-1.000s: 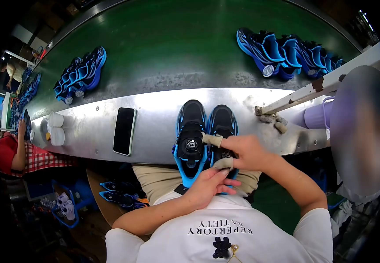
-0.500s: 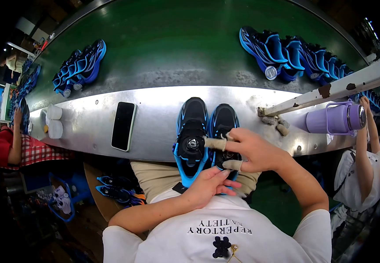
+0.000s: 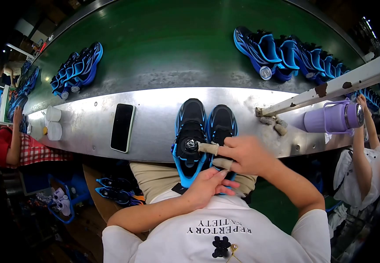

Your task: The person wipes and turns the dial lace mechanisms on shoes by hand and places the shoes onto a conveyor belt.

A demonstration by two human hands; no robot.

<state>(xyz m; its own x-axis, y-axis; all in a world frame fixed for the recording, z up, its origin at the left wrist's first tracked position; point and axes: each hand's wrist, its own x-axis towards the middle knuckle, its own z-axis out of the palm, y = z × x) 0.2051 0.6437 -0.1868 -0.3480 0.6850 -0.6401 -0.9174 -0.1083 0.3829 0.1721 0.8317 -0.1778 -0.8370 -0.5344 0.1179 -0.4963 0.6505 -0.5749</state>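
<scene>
A pair of black-and-blue sneakers lies side by side before me, toes pointing away and heels over the table's near edge. The left sneaker [image 3: 191,120] has a round dial [image 3: 191,144] on its tongue. My right hand [image 3: 249,155], in pale finger cots on thumb and forefinger, reaches across the right sneaker [image 3: 223,122]. Its forefinger tip is beside that dial; whether they touch I cannot tell. The hand hides the right sneaker's middle. My left hand [image 3: 207,186] holds the right sneaker's heel, thumb at the collar and fingers below.
A phone [image 3: 122,128] and white cups [image 3: 54,122] stand left on the metal ledge [image 3: 155,101]. To the right are a rusty white post [image 3: 330,87], stones [image 3: 280,127] and a purple bottle [image 3: 330,119]. Sneaker rows [image 3: 264,55] line the green table. Other people sit at both sides.
My right hand has shifted left, off the middle of the right sneaker, bringing its forefinger to the left sneaker's dial. My left hand stays at the heel. The view has moved slightly.
</scene>
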